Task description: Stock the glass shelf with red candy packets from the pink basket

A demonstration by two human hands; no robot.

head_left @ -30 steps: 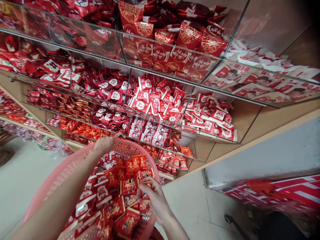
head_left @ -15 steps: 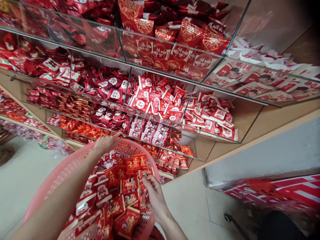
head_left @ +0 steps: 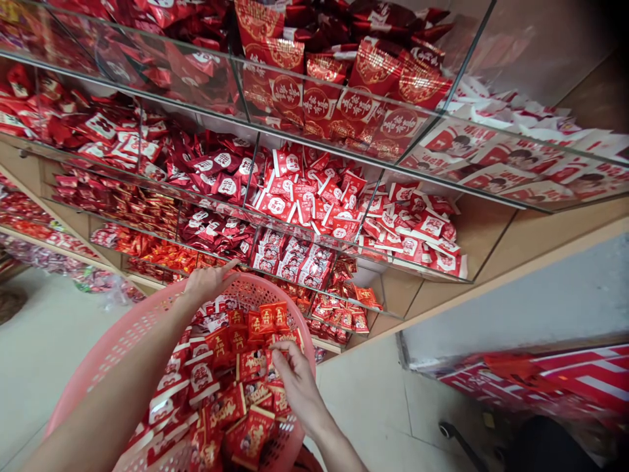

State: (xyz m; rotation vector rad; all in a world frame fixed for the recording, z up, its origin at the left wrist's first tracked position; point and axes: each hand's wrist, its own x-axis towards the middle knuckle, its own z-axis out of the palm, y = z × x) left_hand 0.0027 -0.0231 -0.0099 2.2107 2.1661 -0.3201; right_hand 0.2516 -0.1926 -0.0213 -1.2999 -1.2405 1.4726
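A pink perforated plastic basket (head_left: pixel 93 387) tilts toward the shelves, filled with small red wrapped packets. My left hand (head_left: pixel 209 283) is closed over its far rim, thumb side toward the shelf. Inside, near the right wall, my right hand (head_left: pixel 299 387) has its fingers curled and pinched at a small red-and-gold packet (head_left: pixel 273 372), partly covered by the fingers. Orange-red packets with gold print (head_left: pixel 268 318) lie just beyond that hand. Red-and-white packets (head_left: pixel 200 379) fill the left side of the basket, and more red-and-gold ones (head_left: pixel 253 436) lie at the near side.
Tiered wooden shelves (head_left: pixel 442 288) with clear dividers hold heaps of red packets (head_left: pixel 319 190). Larger red bags (head_left: pixel 368 72) stand on the upper tier. At right are a pale wall (head_left: pixel 521 295), red printed packaging (head_left: pixel 580 377) and a dark chair leg (head_left: pixel 462 446) on the tiled floor.
My right hand has shifted slightly left within the basket, its fingertips now further over the packets. My left hand and the basket have stayed in place.
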